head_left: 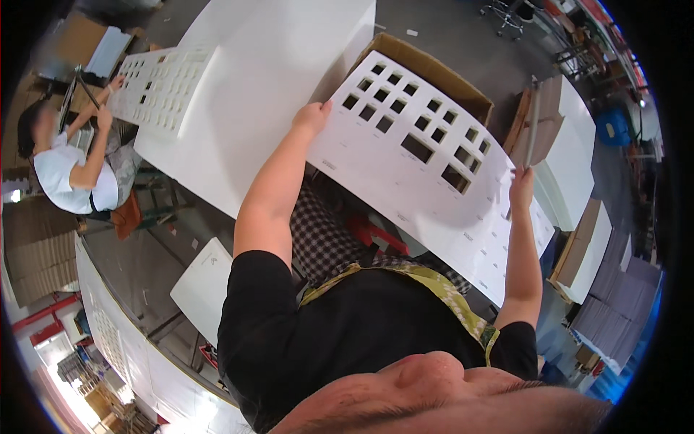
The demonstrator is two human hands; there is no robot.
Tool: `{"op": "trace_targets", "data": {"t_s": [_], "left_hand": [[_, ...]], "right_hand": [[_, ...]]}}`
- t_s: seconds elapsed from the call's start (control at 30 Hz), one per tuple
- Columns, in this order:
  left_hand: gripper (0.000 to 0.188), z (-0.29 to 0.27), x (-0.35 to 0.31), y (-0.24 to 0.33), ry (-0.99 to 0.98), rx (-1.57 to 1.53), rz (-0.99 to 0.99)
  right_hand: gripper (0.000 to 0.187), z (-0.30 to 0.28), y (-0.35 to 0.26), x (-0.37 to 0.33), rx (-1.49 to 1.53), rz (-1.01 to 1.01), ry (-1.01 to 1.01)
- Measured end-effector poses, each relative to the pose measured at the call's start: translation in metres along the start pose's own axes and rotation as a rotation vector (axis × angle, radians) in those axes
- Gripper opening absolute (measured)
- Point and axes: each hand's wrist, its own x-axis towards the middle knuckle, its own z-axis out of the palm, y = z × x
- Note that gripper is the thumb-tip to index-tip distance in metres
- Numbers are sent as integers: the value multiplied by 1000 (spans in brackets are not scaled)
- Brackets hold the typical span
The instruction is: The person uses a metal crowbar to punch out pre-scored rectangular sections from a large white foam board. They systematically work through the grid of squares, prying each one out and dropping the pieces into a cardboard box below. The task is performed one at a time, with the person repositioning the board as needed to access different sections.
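If pushing too hard with the grey rod [533, 123] held tight in the right grip [522, 189], right of the frame, could tear the holey white board [347, 145], upper middle of the frame, pinched at its edge by the left grip [311, 119].

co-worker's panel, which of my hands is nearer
Left. Your left hand is across the white table from the co-worker's panel; your right hand is farther right, past the cardboard box.
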Motion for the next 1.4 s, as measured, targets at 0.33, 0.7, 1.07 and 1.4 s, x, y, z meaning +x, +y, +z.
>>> {"op": "trace_targets", "data": {"t_s": [0.33, 0.7, 1.07, 1.4], "left_hand": [[55, -10, 2, 11, 4, 8, 25], [54, -20, 53, 53, -8, 46, 136], [54, -6, 69, 76, -12, 184, 120], [54, -9, 68, 80, -38, 158, 112]], "right_hand": [[44, 76, 17, 96, -111, -14, -342], [42, 31, 16, 88, 109, 74, -98], [43, 67, 58, 94, -28, 126, -133], [23, 27, -65, -2, 257, -87, -189]]}}
